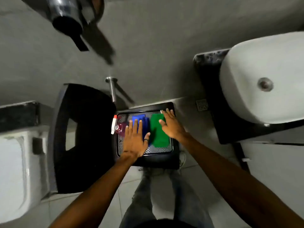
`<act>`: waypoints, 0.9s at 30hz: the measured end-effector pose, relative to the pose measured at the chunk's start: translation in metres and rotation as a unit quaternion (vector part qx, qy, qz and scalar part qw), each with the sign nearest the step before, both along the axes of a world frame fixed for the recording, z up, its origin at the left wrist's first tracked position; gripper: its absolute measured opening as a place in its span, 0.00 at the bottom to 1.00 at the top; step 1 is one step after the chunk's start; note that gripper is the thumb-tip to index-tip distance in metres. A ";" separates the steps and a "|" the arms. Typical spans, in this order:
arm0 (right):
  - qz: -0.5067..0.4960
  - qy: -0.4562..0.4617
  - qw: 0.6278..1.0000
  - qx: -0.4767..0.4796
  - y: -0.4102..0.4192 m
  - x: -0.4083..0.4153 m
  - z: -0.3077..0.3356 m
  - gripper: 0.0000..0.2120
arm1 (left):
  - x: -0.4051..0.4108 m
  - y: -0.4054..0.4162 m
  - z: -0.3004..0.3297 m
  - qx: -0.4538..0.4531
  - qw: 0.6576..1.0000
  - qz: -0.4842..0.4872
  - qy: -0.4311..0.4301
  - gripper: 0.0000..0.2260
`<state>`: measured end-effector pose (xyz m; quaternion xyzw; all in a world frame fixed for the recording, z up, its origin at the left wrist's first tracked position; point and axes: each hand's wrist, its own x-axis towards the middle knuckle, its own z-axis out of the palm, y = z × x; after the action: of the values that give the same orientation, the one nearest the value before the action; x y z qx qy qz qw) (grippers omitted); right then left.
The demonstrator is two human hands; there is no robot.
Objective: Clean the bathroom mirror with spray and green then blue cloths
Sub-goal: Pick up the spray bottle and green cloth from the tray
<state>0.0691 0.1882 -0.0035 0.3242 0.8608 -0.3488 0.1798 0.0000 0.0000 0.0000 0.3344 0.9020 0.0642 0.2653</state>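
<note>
A metal tray (164,149) rests on a black stool below me. In it lie a spray bottle (118,127) with pink liquid and a white-and-red trigger at the left, a blue cloth (139,118) in the middle and a green cloth (158,137) at the right. My left hand (135,142) hovers flat over the blue cloth, fingers spread, holding nothing. My right hand (172,125) reaches over the green cloth's far right edge, fingers apart, with nothing in it. The mirror is not in view.
A black toilet seat (85,137) sits left of the tray, with a white cistern (14,170) further left. A white basin (266,79) on a dark counter stands at the right. My legs stand on the tiled floor below.
</note>
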 end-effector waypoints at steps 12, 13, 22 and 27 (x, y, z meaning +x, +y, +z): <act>-0.060 -0.103 0.983 0.137 -0.077 -0.012 -0.203 0.45 | -0.014 -0.055 -0.129 0.131 0.908 0.363 0.162 0.21; -0.062 -0.103 0.982 0.148 -0.078 -0.013 -0.208 0.45 | -0.025 -0.056 -0.134 0.165 0.894 0.395 0.135 0.25; -0.236 -0.003 0.971 0.034 -0.045 -0.008 -0.191 0.34 | -0.123 -0.033 -0.147 0.358 0.901 0.233 -0.073 0.30; -0.488 0.115 0.759 -0.416 -0.006 -0.005 -0.106 0.27 | -0.129 -0.003 -0.091 0.299 0.923 0.236 -0.060 0.31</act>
<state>0.0640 0.1825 -0.1090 0.5510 0.3710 -0.7475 0.0018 -0.1287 -0.0030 -0.0910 0.1711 0.8761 0.4114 0.1843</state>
